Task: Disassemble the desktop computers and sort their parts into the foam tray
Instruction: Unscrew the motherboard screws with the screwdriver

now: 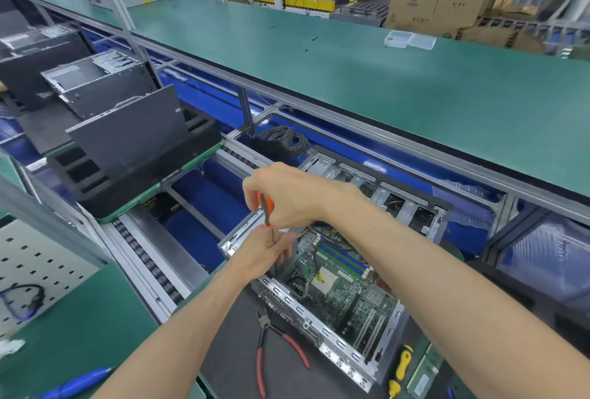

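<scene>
Your open silver-metal desktop computer case (322, 331) lies flat on the dark grey mat (230, 344) right in front of you, its long axis running from near right to far left, the drive-bay end pointing away toward the conveyor. Inside it sits the green motherboard (344, 283), with blue and green memory slots near the middle and a bare square socket just beside them.

Your right hand (287, 197) is wrapped round the orange-and-black screwdriver handle (265, 207), and the tool stands nearly upright, shaft pointing down into the case's far left corner. Your left hand (265, 255) pinches the thin shaft lower down, fingertips pressed together around it; the tip itself is hidden.

On the mat just beside the case's near wall lie red-handled side cutters (271, 347), jaws pointing toward the case. A yellow-handled screwdriver (403, 366) lies at the case's near right corner.

Farther left on the roller conveyor, the black foam tray (95, 187) sits on a green pallet, and a dark grey flat side panel (127, 133) stands tilted in it; the small slots at its near end look dark. Behind it stand more stripped cases (92, 79). A coil of black cable (282, 141) lies beyond your case.
</scene>
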Available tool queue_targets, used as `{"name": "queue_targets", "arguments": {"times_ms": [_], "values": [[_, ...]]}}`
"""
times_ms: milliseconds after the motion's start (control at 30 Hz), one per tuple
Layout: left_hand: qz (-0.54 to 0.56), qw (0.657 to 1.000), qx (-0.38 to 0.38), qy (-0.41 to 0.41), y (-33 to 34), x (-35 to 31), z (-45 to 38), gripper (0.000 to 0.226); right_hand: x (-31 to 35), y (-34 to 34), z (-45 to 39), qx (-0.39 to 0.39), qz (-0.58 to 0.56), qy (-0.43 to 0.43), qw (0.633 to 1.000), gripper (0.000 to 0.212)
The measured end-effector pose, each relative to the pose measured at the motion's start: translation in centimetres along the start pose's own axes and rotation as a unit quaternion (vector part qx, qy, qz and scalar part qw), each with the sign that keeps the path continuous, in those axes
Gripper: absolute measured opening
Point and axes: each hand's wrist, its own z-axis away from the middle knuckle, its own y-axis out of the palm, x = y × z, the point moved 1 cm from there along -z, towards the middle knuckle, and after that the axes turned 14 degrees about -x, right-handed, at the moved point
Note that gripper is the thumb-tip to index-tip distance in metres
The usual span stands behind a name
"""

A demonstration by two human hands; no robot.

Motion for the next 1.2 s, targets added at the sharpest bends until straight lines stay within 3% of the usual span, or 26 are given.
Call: {"name": "queue_targets", "arguments": {"times_ms": [67, 233, 333, 500, 567, 633, 667, 800, 933, 1000, 1100, 1200], "values": [[-0.004, 1.000, 0.002, 0.000, 0.0, 0.0, 0.0, 0.054, -0.1, -0.2, 0.5, -0.023, -0.025, 0.007, 0.999, 0.018], [-0.024, 1.000, 0.011, -0.007, 0.1, 0.0, -0.3, 0.052, 0.4, 0.9, -0.2, -0.076, 0.128, 0.045, 0.988, 0.028], [-0.014, 1.000, 0.009, -0.008, 0.0, 0.2, -0.2, 0.051, 0.4, 1.1, -0.5, -0.053, 0.079, 0.008, 0.995, 0.007], [-0.022, 1.000, 0.005, 0.012, 0.2, 0.5, -0.2, 0.052, -0.4, -0.2, 0.7, -0.001, -0.090, 0.031, 0.995, 0.025], [-0.037, 0.999, 0.012, 0.011, 0.3, 0.5, -0.4, 0.053, -0.6, 0.0, 0.7, -0.040, -0.038, 0.046, 0.997, 0.010], [-0.042, 0.999, 0.013, 0.006, 0.3, 0.6, -0.5, 0.054, -0.1, 0.6, 0.3, -0.078, 0.104, 0.055, 0.990, 0.031], [-0.038, 0.999, 0.012, 0.006, 0.3, 0.6, -0.5, 0.054, 0.3, 0.8, 0.1, -0.083, 0.139, 0.057, 0.985, 0.031], [-0.012, 1.000, 0.003, -0.010, 0.2, 0.8, -0.1, 0.047, 0.7, 1.2, -0.5, -0.050, 0.083, 0.024, 0.995, 0.011], [-0.022, 1.000, 0.005, 0.004, 0.3, 0.7, -0.2, 0.049, -0.1, -0.2, 0.5, -0.012, -0.032, 0.005, 0.999, 0.022], [-0.044, 0.999, 0.002, 0.014, 0.4, 0.5, -0.3, 0.051, -0.2, -0.3, 0.7, -0.043, -0.007, 0.027, 0.999, 0.012], [-0.045, 0.999, 0.007, 0.012, 0.3, 0.6, -0.3, 0.054, 0.3, 0.7, 0.1, -0.088, 0.128, 0.055, 0.986, 0.031], [-0.030, 1.000, 0.008, 0.004, 0.3, 0.7, -0.3, 0.053, 0.7, 1.2, -0.5, -0.068, 0.101, 0.045, 0.992, 0.020]]}}
